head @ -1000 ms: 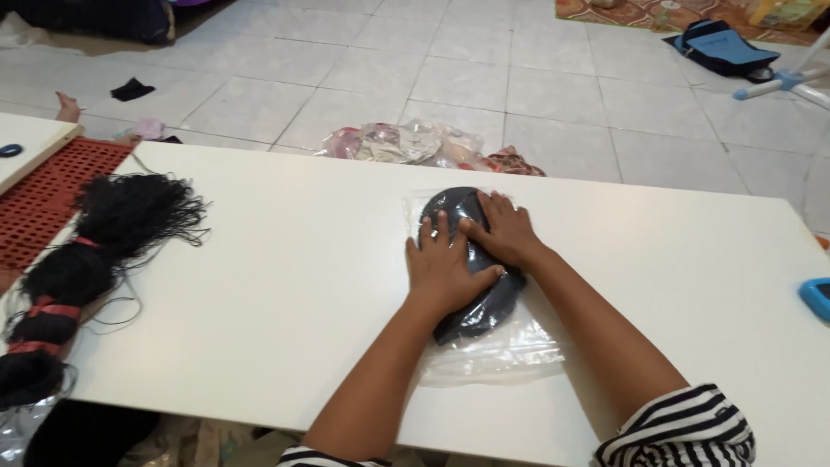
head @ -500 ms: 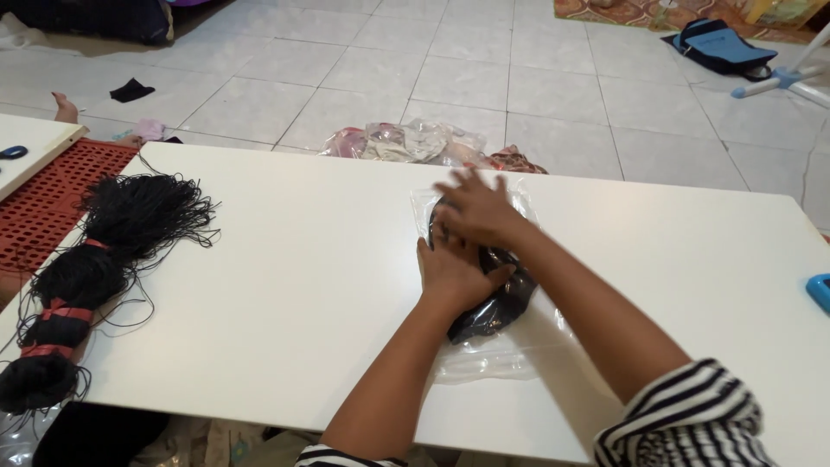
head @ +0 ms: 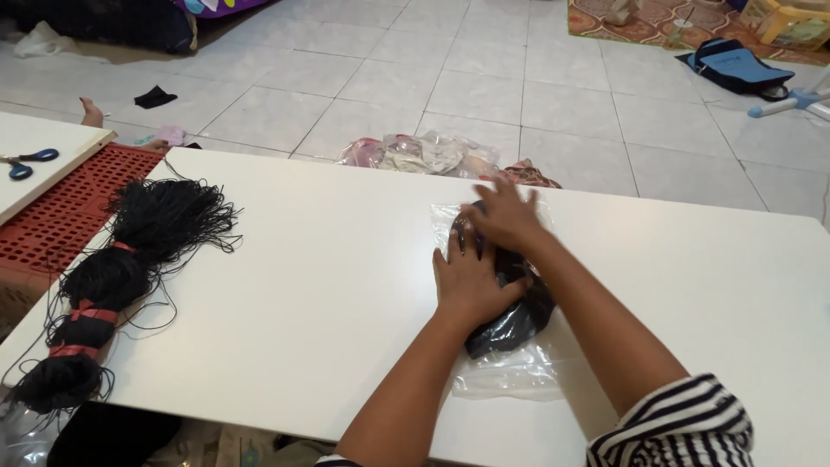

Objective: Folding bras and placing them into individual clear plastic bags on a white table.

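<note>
White and wide, the table [head: 328, 285] fills the near view, with pale floor tiles beyond it. Nearest on it, toward the person's edge, lies a clear plastic bag [head: 510, 372] holding a dark folded bundle [head: 514, 324]; this bag is the landmark for the rest. The left hand [head: 471, 281] lies flat, palm down, on the bundle's middle, fingers spread wide and pointing away from the person, gripping nothing. The right hand [head: 506, 216] rests just past it on the bag's far end, also flat with fingers splayed, its forearm crossing the bag's right side from a black-and-white striped sleeve [head: 674, 428]. Neither hand is closed on anything.

Well to the left of the bag, a long hank of black cord [head: 112, 277] stretches along the table, tied with red bands in three places. Further left, off the table, sits a red perforated mat [head: 60, 207], and beyond it blue-handled scissors [head: 22, 163] on another white surface. Past the bag's far end, on the floor, a heap of crumpled clear packets [head: 424, 154] lies against the table's edge. Far right of that, a blue bag [head: 735, 67] rests on the tiles.
</note>
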